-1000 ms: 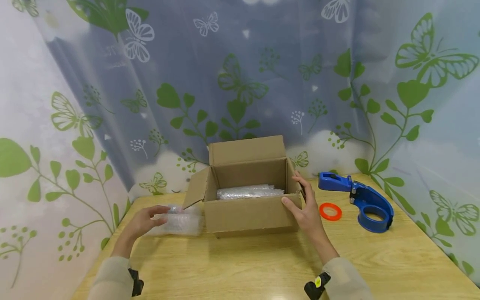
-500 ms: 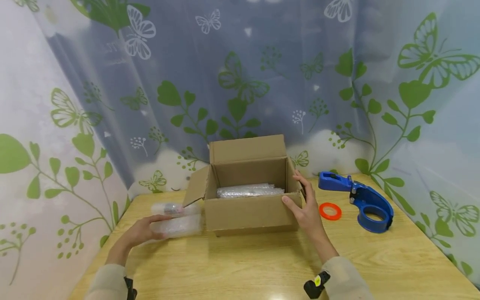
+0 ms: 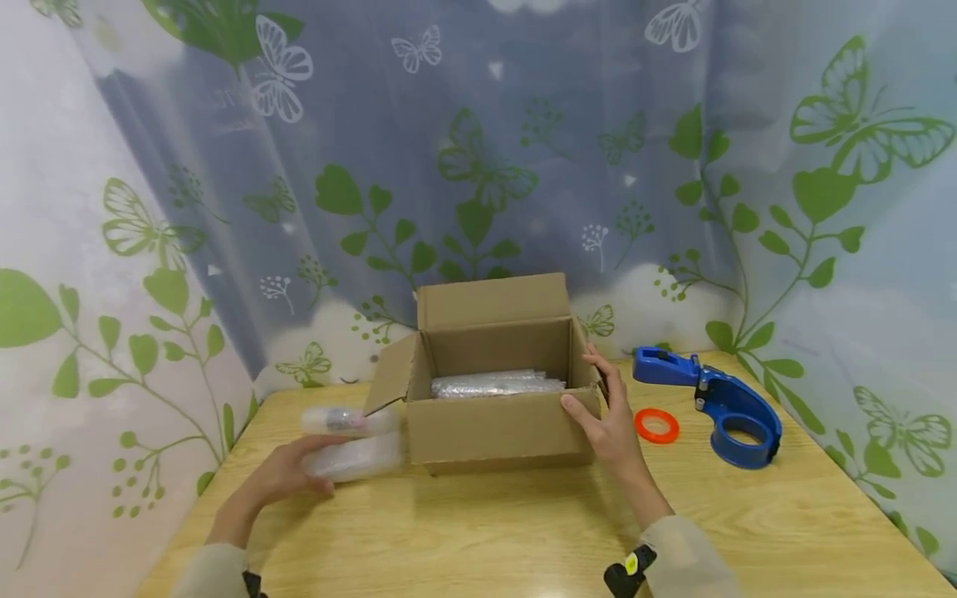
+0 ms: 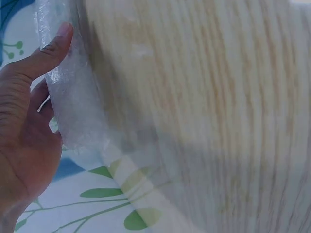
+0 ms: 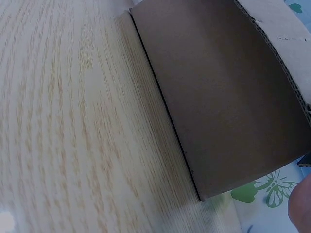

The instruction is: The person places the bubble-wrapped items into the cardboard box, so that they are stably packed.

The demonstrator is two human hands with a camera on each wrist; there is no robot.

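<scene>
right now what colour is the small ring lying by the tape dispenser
Orange-red ring, beside the blue tape dispenser; head view.

wooden table [image 3: 523, 531] | cardboard box [image 3: 493, 432] | tape dispenser [image 3: 718, 399] | orange ring [image 3: 657, 425]
</scene>
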